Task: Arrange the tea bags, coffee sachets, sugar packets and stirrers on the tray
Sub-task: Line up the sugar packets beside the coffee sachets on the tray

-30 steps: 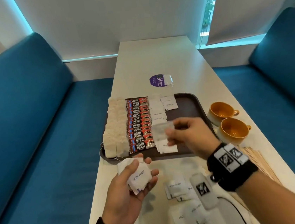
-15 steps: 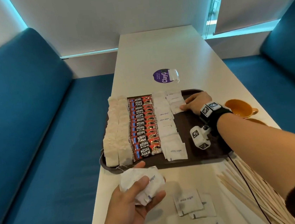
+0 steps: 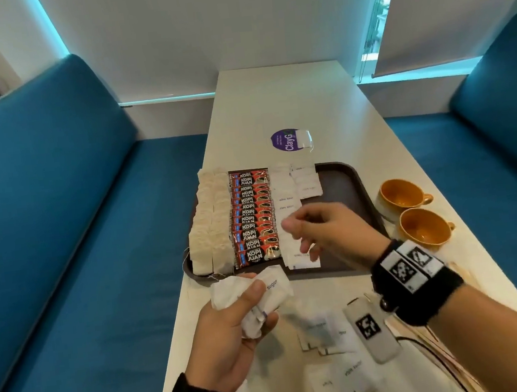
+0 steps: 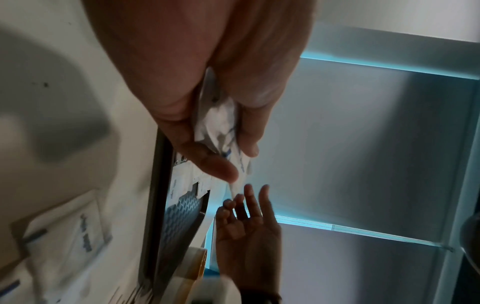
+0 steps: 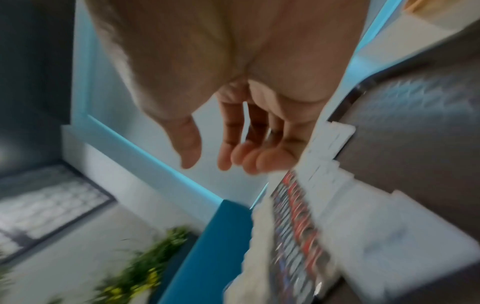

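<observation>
A dark brown tray [image 3: 342,179] carries rows of tea bags [image 3: 210,227], red coffee sachets [image 3: 253,219] and white sugar packets [image 3: 287,189]. My left hand [image 3: 232,321] grips a crumpled bundle of sugar packets [image 3: 271,291] just in front of the tray's near edge; the left wrist view shows the bundle [image 4: 221,127] pinched between thumb and fingers. My right hand [image 3: 319,230] hovers over the near sugar row, fingers loosely curled and empty, as in the right wrist view [image 5: 207,156]. Wooden stirrers [image 3: 428,342] lie mostly hidden under my right forearm.
Loose sugar packets [image 3: 328,336] lie on the white table near me. Two orange cups [image 3: 402,195] [image 3: 423,228] stand right of the tray. A purple sticker [image 3: 286,141] and one tea bag [image 3: 304,139] lie beyond it. Blue benches flank the table.
My right hand carried a packet to the tray's far end, left it there, and has drawn back empty toward my left hand. The left hand still holds its bundle.
</observation>
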Action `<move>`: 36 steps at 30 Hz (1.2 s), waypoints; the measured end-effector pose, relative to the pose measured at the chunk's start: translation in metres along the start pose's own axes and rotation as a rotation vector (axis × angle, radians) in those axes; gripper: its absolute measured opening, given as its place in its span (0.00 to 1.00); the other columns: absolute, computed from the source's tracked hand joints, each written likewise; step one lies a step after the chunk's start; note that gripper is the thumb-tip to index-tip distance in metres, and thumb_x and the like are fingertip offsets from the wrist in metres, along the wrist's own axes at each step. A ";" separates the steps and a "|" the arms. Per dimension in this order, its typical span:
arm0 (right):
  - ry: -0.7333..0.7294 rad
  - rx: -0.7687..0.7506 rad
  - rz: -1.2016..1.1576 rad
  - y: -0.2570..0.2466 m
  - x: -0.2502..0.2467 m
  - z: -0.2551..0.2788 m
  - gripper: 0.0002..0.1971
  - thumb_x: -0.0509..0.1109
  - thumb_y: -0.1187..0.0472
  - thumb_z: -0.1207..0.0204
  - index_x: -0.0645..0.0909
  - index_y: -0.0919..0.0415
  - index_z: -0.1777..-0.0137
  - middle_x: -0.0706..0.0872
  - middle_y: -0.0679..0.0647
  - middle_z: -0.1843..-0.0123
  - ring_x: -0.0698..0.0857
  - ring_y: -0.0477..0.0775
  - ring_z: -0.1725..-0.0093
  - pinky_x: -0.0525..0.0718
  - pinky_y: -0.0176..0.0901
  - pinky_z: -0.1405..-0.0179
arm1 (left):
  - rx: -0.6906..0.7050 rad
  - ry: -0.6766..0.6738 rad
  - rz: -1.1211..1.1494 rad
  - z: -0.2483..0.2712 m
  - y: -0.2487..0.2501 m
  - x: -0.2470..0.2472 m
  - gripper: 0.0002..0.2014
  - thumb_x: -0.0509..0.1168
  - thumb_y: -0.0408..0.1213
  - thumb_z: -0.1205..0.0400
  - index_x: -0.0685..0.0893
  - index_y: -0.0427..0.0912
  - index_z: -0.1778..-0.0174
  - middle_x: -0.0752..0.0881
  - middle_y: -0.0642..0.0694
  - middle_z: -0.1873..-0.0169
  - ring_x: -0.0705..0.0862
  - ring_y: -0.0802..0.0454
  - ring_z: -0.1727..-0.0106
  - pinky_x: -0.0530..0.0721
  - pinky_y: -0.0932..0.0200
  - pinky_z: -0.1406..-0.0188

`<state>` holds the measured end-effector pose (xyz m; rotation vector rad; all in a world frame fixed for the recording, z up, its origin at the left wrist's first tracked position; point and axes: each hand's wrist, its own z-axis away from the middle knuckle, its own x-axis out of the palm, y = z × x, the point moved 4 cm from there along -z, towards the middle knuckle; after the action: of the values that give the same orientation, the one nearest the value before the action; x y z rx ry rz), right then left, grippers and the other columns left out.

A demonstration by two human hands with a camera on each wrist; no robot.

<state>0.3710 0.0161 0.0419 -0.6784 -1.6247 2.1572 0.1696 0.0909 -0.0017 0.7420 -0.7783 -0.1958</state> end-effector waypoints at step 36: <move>0.540 0.123 0.362 0.029 -0.089 -0.118 0.10 0.84 0.55 0.29 0.87 0.55 0.54 0.90 0.49 0.56 0.88 0.51 0.54 0.86 0.44 0.57 | -0.003 -0.025 0.038 -0.016 -0.005 -0.011 0.24 0.71 0.21 0.27 0.84 0.34 0.34 0.91 0.30 0.51 0.92 0.39 0.57 0.92 0.49 0.63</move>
<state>0.5114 0.0533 0.0013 -1.4544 -1.1387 2.0240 0.1737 0.1007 -0.0189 0.7227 -0.8152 -0.1718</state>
